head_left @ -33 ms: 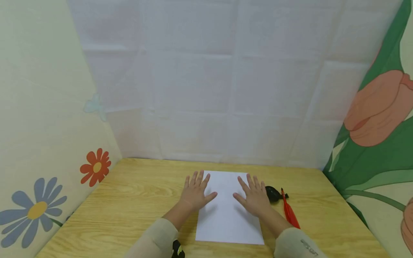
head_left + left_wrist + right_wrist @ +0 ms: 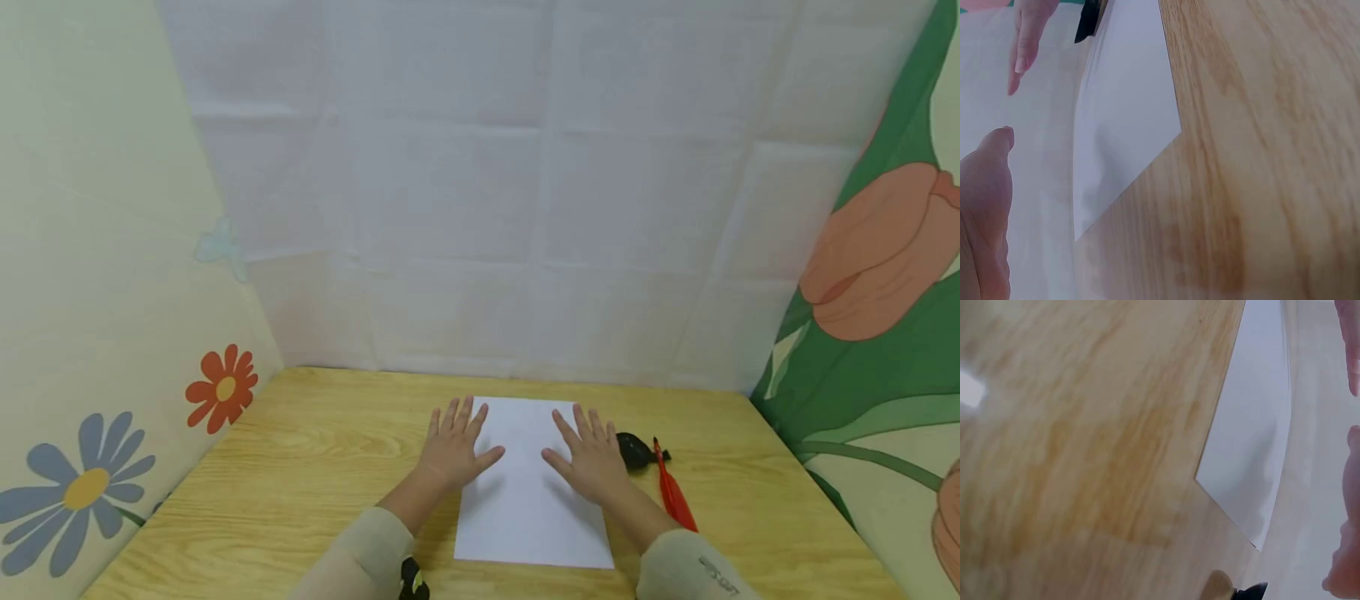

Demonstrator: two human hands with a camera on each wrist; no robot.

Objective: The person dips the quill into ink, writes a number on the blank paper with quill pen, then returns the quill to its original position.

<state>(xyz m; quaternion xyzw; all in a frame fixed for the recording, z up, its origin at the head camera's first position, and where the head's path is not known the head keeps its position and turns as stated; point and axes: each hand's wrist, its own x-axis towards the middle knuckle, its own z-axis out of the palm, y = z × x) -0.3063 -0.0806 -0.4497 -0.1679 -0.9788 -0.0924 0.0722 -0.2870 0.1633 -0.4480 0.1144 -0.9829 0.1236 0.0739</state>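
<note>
A blank white sheet of paper point(image 2: 528, 521) lies upright before me on the table. Over its left edge hovers my left hand point(image 2: 450, 454), palm down, fingers spread and straight. My right hand point(image 2: 595, 462) mirrors it over the right edge. Both wrist views show a gap between the hands and the sheet, and their shadows fall on it. Neither holds anything. Just beyond the right hand is a rounded black object point(image 2: 633, 452) with a narrow end, partly hidden by that hand. Beside it lies a red feather point(image 2: 675, 498) with a dark, pointed tip.
The wood-grain table point(image 2: 315, 467) reaches back to a white cloth backdrop point(image 2: 450, 208). Flower-printed cloth hangs along both sides. A small black-and-yellow item point(image 2: 412, 579) shows at the lower edge by the left sleeve point(image 2: 367, 554).
</note>
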